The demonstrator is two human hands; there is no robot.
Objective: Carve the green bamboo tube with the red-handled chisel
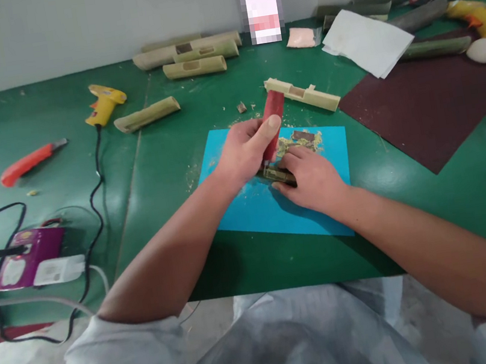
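My left hand [242, 148] is closed round a red utility knife [274, 119], held upright with its lower end at a dark green bamboo piece [281, 174]. The tip is too small to make out clearly. My right hand [313, 177] grips the right end of that bamboo, fingers over the far side and thumb at the near side. Under both hands lies a blue sheet [251, 211]. Shavings and a small brown chip [303, 136] sit on the sheet, just beyond my right hand.
A notched bamboo piece [322, 99] lies beyond the sheet, with several bamboo tubes [202, 66] behind. To the left are a yellow glue gun [104, 103], an orange-red knife [32, 163] and a purple power box [46, 245] with cables. Brown sandpaper [424, 112] and white paper [366, 42] lie right.
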